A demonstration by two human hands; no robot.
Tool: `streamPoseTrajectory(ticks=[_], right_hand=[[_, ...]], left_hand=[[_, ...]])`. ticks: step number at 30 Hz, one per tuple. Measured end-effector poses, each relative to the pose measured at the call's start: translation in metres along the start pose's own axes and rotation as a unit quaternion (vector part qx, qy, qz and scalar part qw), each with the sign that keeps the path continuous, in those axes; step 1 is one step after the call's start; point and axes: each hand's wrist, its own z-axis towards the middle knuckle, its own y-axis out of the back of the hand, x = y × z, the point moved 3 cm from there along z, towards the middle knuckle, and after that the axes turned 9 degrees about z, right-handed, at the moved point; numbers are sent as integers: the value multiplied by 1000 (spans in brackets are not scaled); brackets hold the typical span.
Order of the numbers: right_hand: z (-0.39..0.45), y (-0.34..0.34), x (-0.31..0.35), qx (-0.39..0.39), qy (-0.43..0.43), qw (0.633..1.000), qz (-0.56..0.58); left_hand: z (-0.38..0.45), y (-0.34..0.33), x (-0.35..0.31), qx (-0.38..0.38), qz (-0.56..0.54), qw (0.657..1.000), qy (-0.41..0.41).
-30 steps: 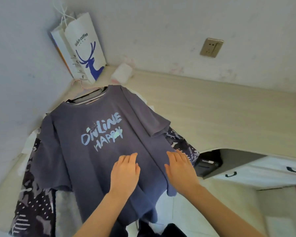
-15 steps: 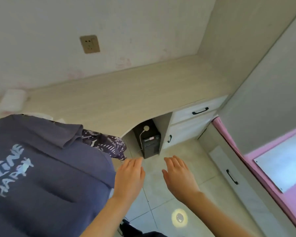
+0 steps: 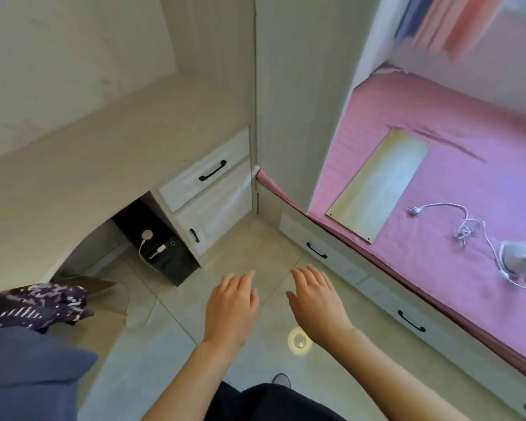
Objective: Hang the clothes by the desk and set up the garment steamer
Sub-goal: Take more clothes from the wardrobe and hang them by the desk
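Bedroom corner: pale table (image 3: 73, 165) far left, pink bed (image 3: 438, 208) right, tiled floor between. Garment steamer (image 3: 518, 262), white, lies on bed far right, cord (image 3: 465, 229) loose beside it, unplugged, likely awaiting setup. Hung clothes (image 3: 28, 360) at near left by table. Left hand (image 3: 233, 305) and right hand (image 3: 316, 302) extended palm-down over floor, fingers loosely spread, holding nothing.

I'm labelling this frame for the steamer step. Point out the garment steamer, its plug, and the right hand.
garment steamer (image 3: 518, 259): head view, on its pale body, lying on the pink bed.
plug (image 3: 413, 210): head view, the cord's free end.
right hand (image 3: 318, 300): head view, back of the hand.
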Motion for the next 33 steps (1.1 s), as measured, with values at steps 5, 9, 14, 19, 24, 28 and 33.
streamPoseTrajectory(ticks=[5,9,14,19,24,28,33], right_hand=[[-7,20,-43,-15,-44,999,13],[-5,33,-83,-20,-89,996,19],[15,49,-124,-26,-130,991,18],[58,71,-163,-51,-153,987,2],[115,96,-198,-56,-166,984,-3],[154,109,-224,-56,-164,985,-4],[193,126,-255,-47,-169,984,7]], left_hand=[[29,-11,-44,9,9,999,-53],[60,-20,-78,18,15,996,-90],[106,-31,-106,32,15,991,-131],[171,-38,-131,31,12,987,-158],[243,-37,-158,40,5,983,-181],[291,-41,-176,31,18,978,-207],[334,-47,-200,45,30,974,-221]])
